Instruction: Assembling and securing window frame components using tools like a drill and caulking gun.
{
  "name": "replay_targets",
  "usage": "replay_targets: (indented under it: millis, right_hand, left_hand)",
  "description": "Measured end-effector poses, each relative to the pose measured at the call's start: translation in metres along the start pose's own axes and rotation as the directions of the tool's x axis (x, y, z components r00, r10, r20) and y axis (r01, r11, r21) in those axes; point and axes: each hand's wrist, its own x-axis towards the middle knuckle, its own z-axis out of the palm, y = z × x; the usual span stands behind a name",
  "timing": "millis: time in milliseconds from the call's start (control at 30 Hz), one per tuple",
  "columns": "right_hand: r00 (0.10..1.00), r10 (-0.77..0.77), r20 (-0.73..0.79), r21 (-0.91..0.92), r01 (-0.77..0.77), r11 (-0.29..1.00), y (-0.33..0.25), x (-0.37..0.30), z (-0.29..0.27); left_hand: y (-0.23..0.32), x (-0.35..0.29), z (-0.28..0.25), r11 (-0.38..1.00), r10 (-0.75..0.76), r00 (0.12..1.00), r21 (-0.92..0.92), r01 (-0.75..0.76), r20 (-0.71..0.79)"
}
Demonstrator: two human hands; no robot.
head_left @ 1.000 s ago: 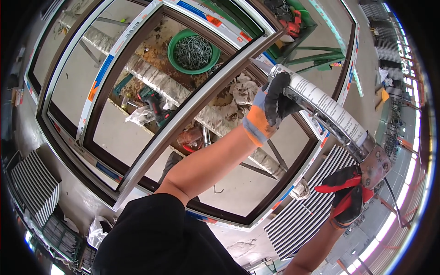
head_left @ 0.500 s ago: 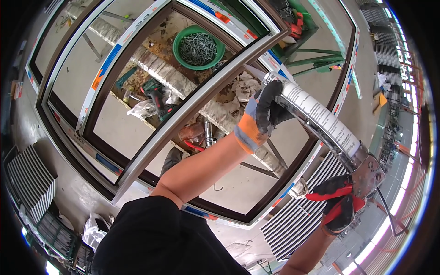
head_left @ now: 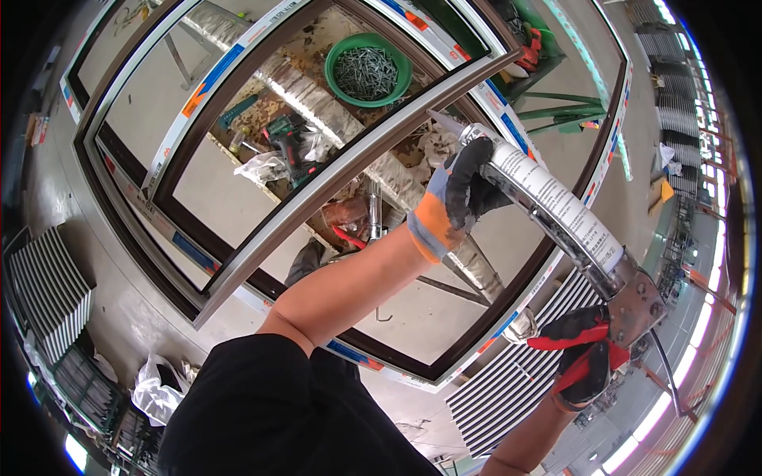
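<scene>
Both hands are closed on the caulking gun (head_left: 567,218): the left hand (head_left: 472,190) is clamped around the front of the barrel, and the right hand (head_left: 586,361) grips the handle at the rear. Trigger contact is hidden and cannot be told. Judged by stance, the forward hand steadies and aims while the rear hand bears the back end.

Findings, largest first. The lower frame (head_left: 210,87), brown with film-covered edges, lies below the work; a wrapped beam (head_left: 309,99) passes beneath it, apparently as padded support. The diagonal bar (head_left: 357,174), brown and silver, crosses above that frame. The gun is held slantwise right of this bar, its front over the lower frame and its handle beyond the frame's outer edge, presumably to give the rear hand room. Under the opening left of the bar sit a green bowl (head_left: 330,73) of screws (head_left: 365,73) and a cordless drill (head_left: 290,147), both away from the gun. The pale nozzle (head_left: 448,122) ends just beside the bar; whether it touches cannot be told.

Edges and room, same order. The lower frame's right side passes under the gun. The left forearm spans its near opening, where floor shows below. The bar limits movement to the left; travel along its length appears freer. The nozzle tip has the tightest margin.
</scene>
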Motion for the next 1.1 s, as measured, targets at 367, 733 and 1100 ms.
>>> replay_targets:
  millis: [367, 733, 1100]
  right_hand:
    - [1.000, -0.006, 0.020, -0.010, 0.006, 1.000, -0.002, -0.032, 0.023]
    - [0.999, 0.002, -0.037, -0.014, -0.002, 1.000, 0.002, -0.069, 0.049]
    - [0.997, 0.043, 0.059, 0.021, -0.044, 0.999, 0.007, -0.106, 0.063]
  left_hand:
    - [0.009, -0.040, -0.008, 0.999, 0.030, 0.991, 0.038, -0.025, -0.129]
    - [0.017, -0.080, -0.021, 0.999, 0.029, 0.999, -0.041, -0.031, -0.038]
    - [0.027, -0.125, -0.032, 0.994, 0.045, 0.998, -0.095, -0.049, -0.042]
